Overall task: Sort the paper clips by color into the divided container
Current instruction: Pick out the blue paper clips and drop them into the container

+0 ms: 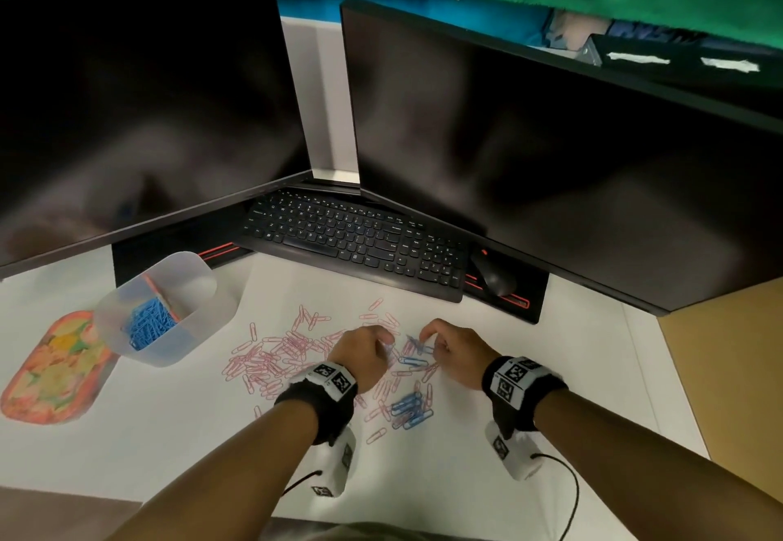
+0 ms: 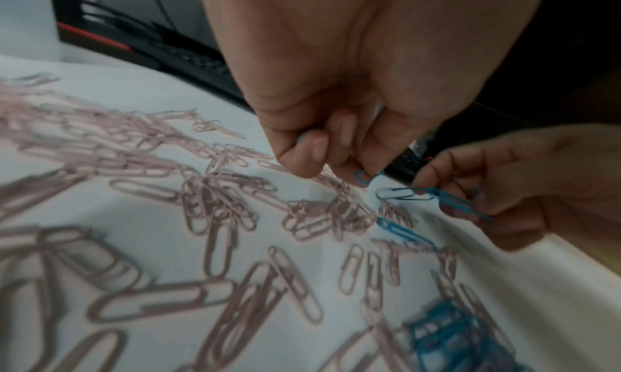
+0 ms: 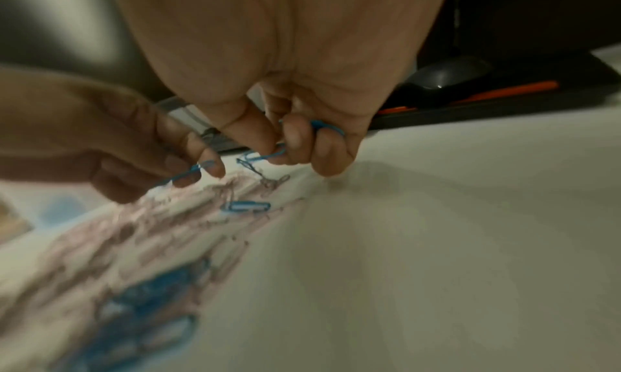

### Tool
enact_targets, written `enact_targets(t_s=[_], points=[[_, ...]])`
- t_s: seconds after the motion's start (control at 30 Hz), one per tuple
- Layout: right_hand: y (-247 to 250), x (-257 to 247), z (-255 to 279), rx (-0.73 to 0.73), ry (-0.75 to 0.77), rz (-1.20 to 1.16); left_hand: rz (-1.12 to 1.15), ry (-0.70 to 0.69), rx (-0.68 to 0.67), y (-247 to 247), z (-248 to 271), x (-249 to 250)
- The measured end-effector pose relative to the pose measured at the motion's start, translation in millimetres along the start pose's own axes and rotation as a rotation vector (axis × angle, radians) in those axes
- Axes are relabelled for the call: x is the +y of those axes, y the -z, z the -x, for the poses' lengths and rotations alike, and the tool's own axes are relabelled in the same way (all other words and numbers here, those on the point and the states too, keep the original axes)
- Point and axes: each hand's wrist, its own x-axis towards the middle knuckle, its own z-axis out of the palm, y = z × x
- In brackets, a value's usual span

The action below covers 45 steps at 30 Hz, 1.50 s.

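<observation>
Mid-desk, both hands pinching blue clips: left hand (image 1: 365, 353) + right hand (image 1: 458, 350) mid-pick; next: drop into container (image 1: 199, 311) blue side.

The paper clips look coated: the pink clips (image 1: 271, 360) are pale and matt, the blue clips (image 1: 409, 411) slightly glossier, like smooth plastic over wire. They lie on a white paper sheet (image 1: 487, 328), matt, with faint fold creases. The divided container (image 1: 199, 320) is frosted, translucent plastic with a smooth wall. Both monitor screens (image 1: 551, 167) are dark and glossy enough to carry dim reflections. The keyboard (image 1: 360, 239) and the mouse (image 1: 493, 275) are matt black plastic. The wristbands (image 1: 330, 403) look like soft black cloth.
</observation>
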Motion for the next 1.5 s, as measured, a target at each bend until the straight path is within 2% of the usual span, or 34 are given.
enact_targets(t_s=[0.13,0.2,0.33,0.5,0.6,0.67,0.7,0.87,0.93,1.0,1.13,1.33,1.5], points=[[0,-8,-2,-0.018,-0.167,-0.538,0.281,0.087,-0.051,5,-4,0],[-2,-10,-1,-0.024,-0.198,-0.795,0.451,0.139,-0.069,9,-4,2],[-2,-20,1,0.038,-0.163,-0.877,0.690,0.249,-0.126,18,-2,5],[2,-31,0,0.126,-0.112,-1.028,0.913,0.315,-0.161,15,2,6],[5,-35,1,0.172,-0.138,-1.156,1.011,0.339,-0.191,14,3,11],[4,-34,2,0.179,-0.171,-1.243,0.911,0.299,-0.190,12,2,15],[4,-35,3,0.172,-0.184,-1.286,0.792,0.254,-0.182,10,2,18],[3,-35,13,0.096,-0.177,-1.349,-0.134,-0.059,-0.128,-6,2,24],[2,-33,17,0.062,-0.166,-1.335,-0.374,-0.152,-0.141,-12,1,25],[2,-30,22,0.042,-0.172,-1.335,-0.497,-0.191,-0.128,-14,0,26],[5,-24,28,0.028,-0.230,-1.328,-0.588,-0.177,-0.139,-18,-4,29],[7,-25,27,0.006,-0.300,-1.258,-0.543,-0.136,-0.155,-14,-5,29],[8,-25,26,0.029,-0.340,-1.222,-0.343,-0.155,-0.045,-10,-6,21]])
